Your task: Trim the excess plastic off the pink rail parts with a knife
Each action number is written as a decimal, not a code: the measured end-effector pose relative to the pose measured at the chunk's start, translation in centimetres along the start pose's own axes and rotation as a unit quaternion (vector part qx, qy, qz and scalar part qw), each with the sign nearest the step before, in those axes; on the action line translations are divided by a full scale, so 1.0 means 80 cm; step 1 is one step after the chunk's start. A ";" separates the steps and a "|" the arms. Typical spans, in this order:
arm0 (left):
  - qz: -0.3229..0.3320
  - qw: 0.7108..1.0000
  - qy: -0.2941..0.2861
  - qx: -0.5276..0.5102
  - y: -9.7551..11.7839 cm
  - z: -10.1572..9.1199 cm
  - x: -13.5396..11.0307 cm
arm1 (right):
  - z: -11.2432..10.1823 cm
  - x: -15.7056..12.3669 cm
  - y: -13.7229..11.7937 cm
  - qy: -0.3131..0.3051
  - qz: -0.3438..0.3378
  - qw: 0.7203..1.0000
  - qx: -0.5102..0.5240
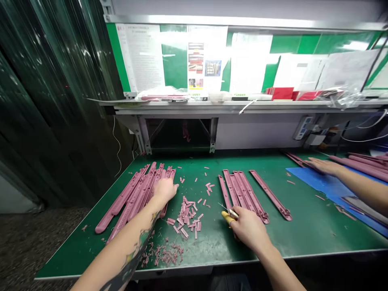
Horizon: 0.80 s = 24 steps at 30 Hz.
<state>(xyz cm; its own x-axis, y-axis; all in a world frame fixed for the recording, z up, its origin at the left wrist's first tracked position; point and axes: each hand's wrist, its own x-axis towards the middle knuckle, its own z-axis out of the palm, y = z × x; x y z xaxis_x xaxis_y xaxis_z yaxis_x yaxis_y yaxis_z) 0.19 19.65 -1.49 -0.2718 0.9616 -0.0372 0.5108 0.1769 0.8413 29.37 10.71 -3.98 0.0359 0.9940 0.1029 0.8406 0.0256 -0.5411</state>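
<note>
Left hand (164, 190) palm-down on pink moulded strips (133, 200), grip unclear | right hand (250, 230) closed on yellow-handled knife (228, 217), beside second strip row (242, 192) | offcuts (186, 218) heaped between (rows likely parted to keep trimmings separate)

Lying fanned together, long pink molded strips (133, 198); lying scattered beside them, short pink offcuts (186, 218); glinting nearby, a yellow-handled knife (228, 214).

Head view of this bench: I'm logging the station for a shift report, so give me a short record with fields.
left hand: resting on a pile of pink moulded strips
right hand: holding a yellow-handled knife
nearby: second group of pink strips; cut pink pieces
surface: green bench mat
co-worker: hand at the edge of a blue mat
</note>
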 end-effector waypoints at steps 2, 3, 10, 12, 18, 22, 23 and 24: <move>-0.018 0.999 -0.010 0.027 0.009 0.001 0.019 | -0.008 -0.002 0.008 0.024 0.004 1.000 -0.003; -0.025 0.999 -0.014 0.030 0.014 0.001 0.025 | -0.011 -0.005 0.010 0.027 -0.011 0.999 0.013; -0.035 0.990 -0.048 -0.128 0.032 -0.039 0.011 | -0.026 -0.047 -0.017 -0.034 -0.201 0.959 0.198; -0.031 0.978 -0.059 -0.197 0.028 -0.057 -0.023 | -0.025 -0.057 -0.032 -0.061 -0.212 0.948 0.229; -0.087 0.936 -0.136 -0.313 -0.011 -0.066 -0.192 | -0.001 -0.066 -0.082 -0.025 -0.268 0.919 0.289; -0.174 0.898 -0.144 -0.379 -0.031 -0.049 -0.266 | 0.019 -0.065 -0.109 0.064 -0.327 0.915 0.228; -0.186 0.889 -0.139 -0.394 -0.034 -0.046 -0.275 | 0.022 -0.065 -0.113 0.073 -0.333 0.918 0.202; -0.196 0.882 -0.138 -0.406 -0.036 -0.044 -0.280 | 0.025 -0.065 -0.116 0.076 -0.335 0.923 0.177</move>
<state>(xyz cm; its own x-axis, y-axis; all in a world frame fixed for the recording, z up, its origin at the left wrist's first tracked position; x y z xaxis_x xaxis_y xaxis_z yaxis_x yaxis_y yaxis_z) 1.92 -3.18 -1.15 -0.0325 0.8942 -0.4464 -0.3609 0.4060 0.8396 20.34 5.53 -1.16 -0.3290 0.7176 0.6139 0.4744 0.6877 -0.5496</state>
